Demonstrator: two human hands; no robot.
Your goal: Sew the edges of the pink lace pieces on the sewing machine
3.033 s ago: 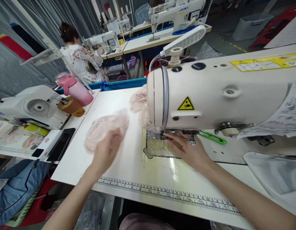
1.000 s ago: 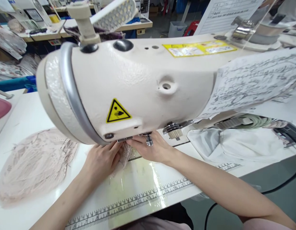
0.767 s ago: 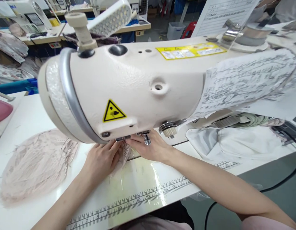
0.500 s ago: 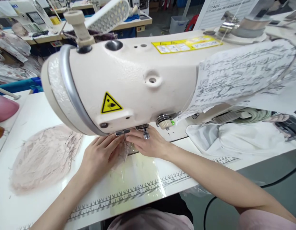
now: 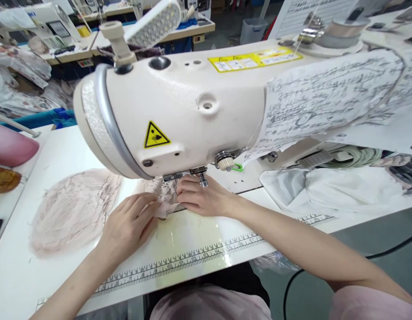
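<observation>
A small pale pink lace piece (image 5: 162, 195) lies under the head of a cream sewing machine (image 5: 179, 111), by its presser foot (image 5: 202, 177). My left hand (image 5: 128, 224) pinches the near left edge of the lace, fingers curled together. My right hand (image 5: 201, 200) lies on the lace's right side just in front of the presser foot, fingers bent and pressing it down. The needle itself is hidden by the machine head.
A stack of pink lace pieces (image 5: 73, 209) lies on the white table (image 5: 59, 151) to the left. A printed ruler (image 5: 192, 260) runs along the table's front edge. White fabric (image 5: 326, 189) sits to the right, a lace-patterned sheet (image 5: 326, 98) hangs over the machine arm, a pink bottle (image 5: 9, 149) lies far left.
My left hand has drawn back toward me and the lace now lies spread flat under the machine head. The view has shifted slightly right.
</observation>
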